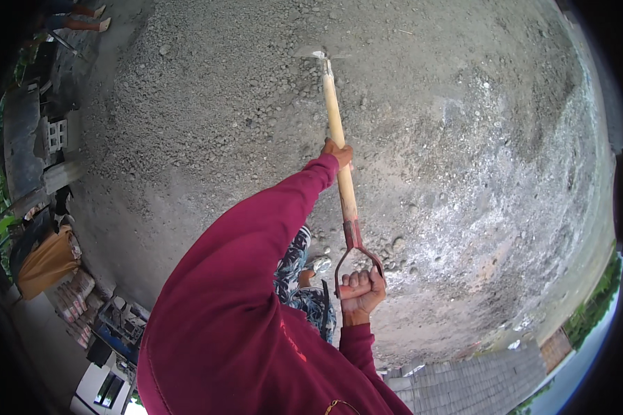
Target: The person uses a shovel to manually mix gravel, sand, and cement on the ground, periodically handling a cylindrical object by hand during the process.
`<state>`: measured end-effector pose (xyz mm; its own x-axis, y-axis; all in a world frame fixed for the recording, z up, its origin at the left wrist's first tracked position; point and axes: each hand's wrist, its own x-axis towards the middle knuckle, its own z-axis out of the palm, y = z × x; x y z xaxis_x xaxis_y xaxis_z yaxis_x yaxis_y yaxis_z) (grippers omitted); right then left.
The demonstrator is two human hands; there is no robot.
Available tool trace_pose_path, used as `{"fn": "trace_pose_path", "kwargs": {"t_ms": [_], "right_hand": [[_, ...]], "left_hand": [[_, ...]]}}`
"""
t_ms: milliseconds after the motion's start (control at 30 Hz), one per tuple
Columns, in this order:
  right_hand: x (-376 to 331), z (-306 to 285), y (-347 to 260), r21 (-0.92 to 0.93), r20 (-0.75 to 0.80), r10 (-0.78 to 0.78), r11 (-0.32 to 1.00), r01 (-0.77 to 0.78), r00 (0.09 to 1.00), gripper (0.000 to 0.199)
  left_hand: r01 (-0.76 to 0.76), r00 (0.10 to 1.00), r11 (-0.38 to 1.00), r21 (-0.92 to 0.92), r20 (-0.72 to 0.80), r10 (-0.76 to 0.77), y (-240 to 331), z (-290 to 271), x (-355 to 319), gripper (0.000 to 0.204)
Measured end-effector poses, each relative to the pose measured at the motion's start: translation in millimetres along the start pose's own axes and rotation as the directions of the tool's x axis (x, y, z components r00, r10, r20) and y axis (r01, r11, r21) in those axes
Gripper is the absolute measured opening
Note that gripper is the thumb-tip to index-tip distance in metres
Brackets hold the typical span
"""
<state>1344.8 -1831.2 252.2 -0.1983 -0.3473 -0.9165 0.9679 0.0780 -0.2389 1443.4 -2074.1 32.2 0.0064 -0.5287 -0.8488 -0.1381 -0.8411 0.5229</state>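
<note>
A shovel with a pale wooden shaft stretches forward from me across grey gravelly ground. My left hand is closed around the middle of the shaft. My right hand is closed on the grip of the red metal D-shaped handle at the near end. At the far end, the blade shows as a thin pale edge against the gravel. Whether it is sunk in the gravel, I cannot tell. Maroon sleeves cover both my arms.
Another person's legs show at the far left. Along the left side are a hollow block, a tan cover and stacked bags. Whitish powdery patches lie at right. A grey block surface is at lower right.
</note>
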Motion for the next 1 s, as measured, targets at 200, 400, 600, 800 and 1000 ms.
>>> {"fn": "trace_pose_path", "kwargs": {"t_ms": [200,400,600,800,1000], "right_hand": [[13.1,56.5,25.7,-0.251,-0.001,-0.017,0.968,0.016,1.0,0.014],[-102.7,2.0,-33.1,-0.31,-0.123,-0.163,0.943,0.118,0.979,0.036],[-150.1,-47.7,-63.2,-0.281,-0.058,-0.255,0.932,0.23,0.965,0.048],[-28.8,-49.6,-20.4,-0.088,0.041,-0.06,0.994,0.064,0.997,0.014],[-70.2,-145.2,-27.3,-0.142,-0.072,-0.06,0.989,0.049,0.996,0.018]], "left_hand": [[0.123,0.991,0.984,-0.127,-0.031,-0.128,3.4,-42.2,19.6,0.035],[0.178,0.984,0.942,-0.283,0.038,-0.175,-83.0,15.2,-86.6,0.035],[0.135,0.991,0.96,-0.244,0.054,-0.126,-86.3,58.9,-152.2,0.038],[0.072,0.997,0.997,-0.019,-0.034,-0.072,-53.8,52.7,-35.2,0.045],[0.2,0.98,0.979,0.021,-0.009,-0.2,-156.3,83.4,-85.5,0.05]]}}
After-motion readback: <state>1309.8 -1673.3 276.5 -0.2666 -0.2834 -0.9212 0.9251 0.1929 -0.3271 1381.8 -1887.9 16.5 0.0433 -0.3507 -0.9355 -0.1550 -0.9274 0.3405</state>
